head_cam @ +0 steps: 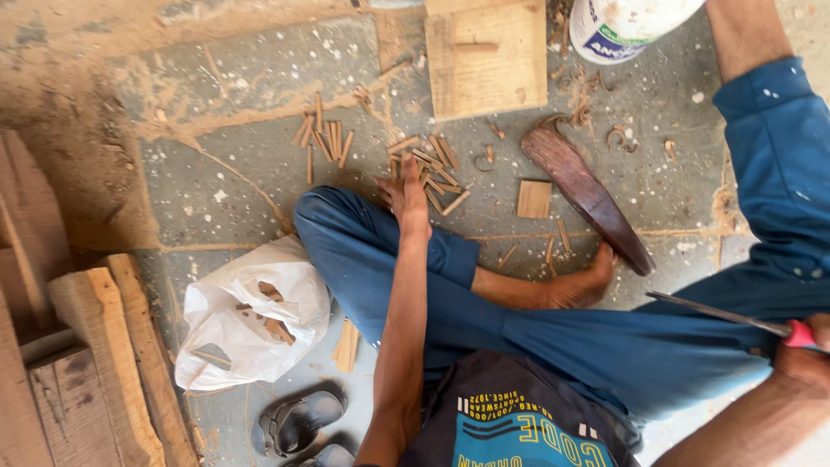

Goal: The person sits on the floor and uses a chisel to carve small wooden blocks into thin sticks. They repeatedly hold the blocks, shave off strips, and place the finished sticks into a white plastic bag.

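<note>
My left hand (405, 195) reaches forward over my blue-trousered knee (346, 238). Its fingers rest on a pile of short wooden pegs (437, 169) on the dusty floor; whether it grips one is hidden. At the lower right edge, my right hand (804, 355) is closed around the pink handle of a thin metal blade tool (718, 313). The blade points left across my other leg. My bare foot (584, 285) lies beside a dark curved wooden piece (588, 199).
A second scatter of pegs (322, 138) lies further left. A white plastic bag (251, 320) holds wood bits by my knee. Rough planks (95, 363) stack at left, sandals (298, 422) below. A wooden board (488, 56), a white bucket (618, 26) and a small wood square (533, 199) sit ahead.
</note>
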